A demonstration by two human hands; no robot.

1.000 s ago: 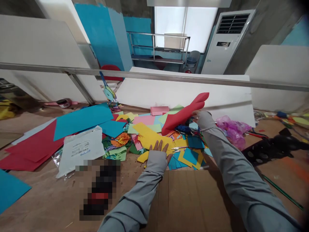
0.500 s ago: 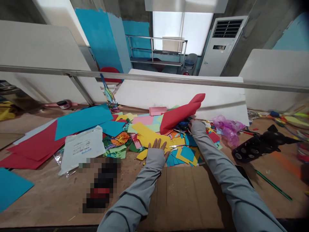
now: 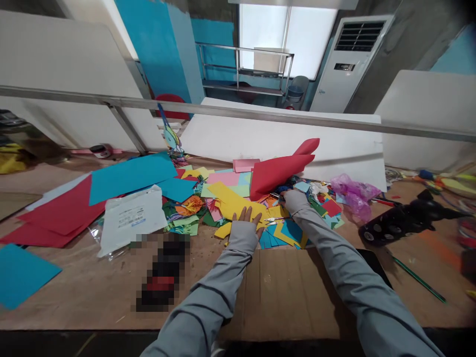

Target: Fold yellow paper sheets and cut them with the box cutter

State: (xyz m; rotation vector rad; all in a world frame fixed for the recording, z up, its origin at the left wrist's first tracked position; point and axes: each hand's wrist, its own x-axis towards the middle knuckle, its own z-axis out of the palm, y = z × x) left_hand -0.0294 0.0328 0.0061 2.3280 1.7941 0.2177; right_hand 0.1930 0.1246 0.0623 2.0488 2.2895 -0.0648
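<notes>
My left hand lies with spread fingers on a yellow paper sheet in the middle of the paper scraps. My right hand reaches into the pile beside the rolled red sheet; its fingers are mostly hidden among scraps, so what they hold cannot be made out. Small scissors lie between my hands. Blue and yellow cut pieces are just in front of them. A brown cardboard sheet lies between my forearms.
To the left are blue sheets, red sheets and a white plastic packet. On the right are a pink plastic bag, a black dotted case and a green pencil. A metal rail crosses behind.
The head view has shifted slightly. My right hand has moved a little left, nearer the red sheet's lower end, uncovering scraps to its right. My left hand stays on the yellow paper.
</notes>
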